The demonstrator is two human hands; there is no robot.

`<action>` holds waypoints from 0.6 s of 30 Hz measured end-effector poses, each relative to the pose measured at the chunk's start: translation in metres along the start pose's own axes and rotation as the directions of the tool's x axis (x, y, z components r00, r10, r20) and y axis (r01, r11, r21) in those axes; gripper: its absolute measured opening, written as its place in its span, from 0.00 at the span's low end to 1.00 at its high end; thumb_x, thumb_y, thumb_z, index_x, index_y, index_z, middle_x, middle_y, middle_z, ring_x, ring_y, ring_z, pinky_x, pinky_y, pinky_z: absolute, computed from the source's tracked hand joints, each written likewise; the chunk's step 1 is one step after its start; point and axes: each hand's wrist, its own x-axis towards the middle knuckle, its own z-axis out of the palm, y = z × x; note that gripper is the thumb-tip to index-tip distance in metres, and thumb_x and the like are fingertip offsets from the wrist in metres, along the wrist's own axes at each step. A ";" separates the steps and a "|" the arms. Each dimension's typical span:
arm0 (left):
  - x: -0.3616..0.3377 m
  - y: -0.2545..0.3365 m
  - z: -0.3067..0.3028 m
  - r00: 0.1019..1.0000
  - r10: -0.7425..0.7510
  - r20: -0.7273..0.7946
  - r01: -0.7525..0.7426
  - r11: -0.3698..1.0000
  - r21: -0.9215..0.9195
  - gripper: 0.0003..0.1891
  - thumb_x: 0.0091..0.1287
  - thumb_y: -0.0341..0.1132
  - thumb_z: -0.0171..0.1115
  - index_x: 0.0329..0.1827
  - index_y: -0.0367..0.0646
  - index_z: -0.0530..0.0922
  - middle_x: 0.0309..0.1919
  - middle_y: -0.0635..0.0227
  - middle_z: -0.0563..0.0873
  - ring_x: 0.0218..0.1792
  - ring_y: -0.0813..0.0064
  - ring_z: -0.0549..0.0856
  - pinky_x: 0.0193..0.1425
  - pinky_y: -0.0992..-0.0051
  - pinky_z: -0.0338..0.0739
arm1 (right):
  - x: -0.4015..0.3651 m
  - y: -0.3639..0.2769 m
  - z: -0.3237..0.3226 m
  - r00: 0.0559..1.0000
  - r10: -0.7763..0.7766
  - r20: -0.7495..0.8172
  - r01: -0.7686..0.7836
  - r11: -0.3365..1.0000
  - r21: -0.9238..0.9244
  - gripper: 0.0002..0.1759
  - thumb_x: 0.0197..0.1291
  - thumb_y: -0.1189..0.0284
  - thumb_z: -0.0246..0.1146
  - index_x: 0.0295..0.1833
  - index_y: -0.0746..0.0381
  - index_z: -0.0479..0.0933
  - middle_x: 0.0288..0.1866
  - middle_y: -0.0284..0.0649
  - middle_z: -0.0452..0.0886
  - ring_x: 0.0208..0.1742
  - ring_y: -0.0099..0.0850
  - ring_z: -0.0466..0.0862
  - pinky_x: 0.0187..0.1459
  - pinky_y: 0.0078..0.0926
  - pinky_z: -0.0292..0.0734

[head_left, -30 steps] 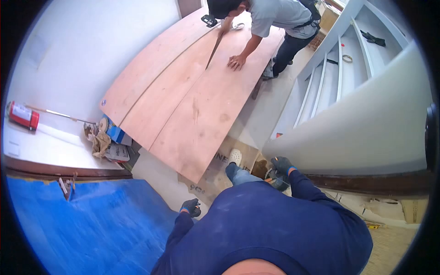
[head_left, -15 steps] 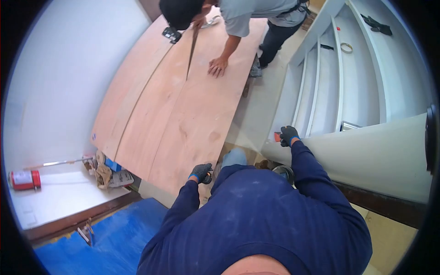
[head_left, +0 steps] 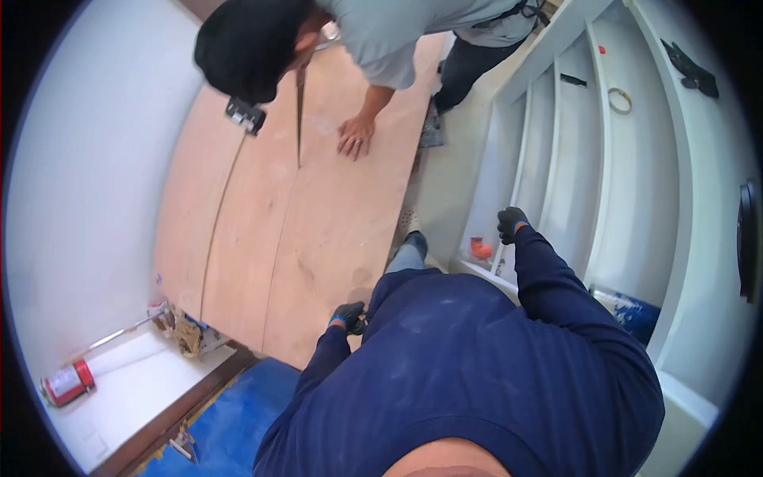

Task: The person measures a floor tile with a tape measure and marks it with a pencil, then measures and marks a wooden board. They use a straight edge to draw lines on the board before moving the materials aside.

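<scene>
My left hand, in a dark glove, is closed at the near right edge of the plywood sheet; what its curled fingers hold, if anything, is hidden. My right hand, gloved too, is closed over the white shelf unit, by one of its dividers; I cannot make out anything in it. Just left of that hand an orange object lies inside the unit. Across the plywood, a handsaw stands upright in a cut line, under a co-worker leaning over it.
The co-worker's bare hand presses flat on the plywood. A tape roll, a black glove and a blue-and-white container are in the shelf unit. At left are a fire extinguisher and a blue sheet.
The view has shifted and the co-worker leans closer. My right hand has moved off the orange object to the divider area. My left hand stays at the plywood edge.
</scene>
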 end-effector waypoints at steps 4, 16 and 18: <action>0.010 0.066 -0.035 0.997 0.017 0.070 -0.022 0.997 0.068 0.23 0.65 0.54 0.56 0.40 0.42 0.86 0.39 0.59 0.89 0.44 0.65 0.88 0.50 0.64 0.78 | 0.020 -0.006 -0.062 0.974 0.225 0.013 -0.167 0.684 0.710 0.12 0.64 0.57 0.61 0.41 0.55 0.75 0.27 0.38 0.79 0.22 0.35 0.79 0.26 0.41 0.81; 0.139 0.279 -0.130 0.841 0.529 0.118 -0.536 0.780 0.324 0.17 0.66 0.45 0.59 0.49 0.43 0.83 0.44 0.58 0.89 0.44 0.60 0.89 0.50 0.66 0.81 | 0.069 0.009 -0.104 0.916 -0.401 0.026 0.360 0.791 -0.495 0.24 0.35 0.61 0.80 0.39 0.56 0.79 0.37 0.39 0.86 0.46 0.42 0.85 0.48 0.39 0.81; 0.151 0.315 -0.126 0.876 0.481 0.035 -0.481 0.870 0.110 0.13 0.59 0.39 0.62 0.43 0.43 0.82 0.40 0.55 0.89 0.41 0.55 0.88 0.48 0.63 0.81 | 0.091 0.017 -0.129 0.913 -0.408 0.018 0.360 0.781 -0.511 0.24 0.35 0.61 0.80 0.39 0.56 0.80 0.37 0.39 0.86 0.46 0.41 0.85 0.48 0.39 0.81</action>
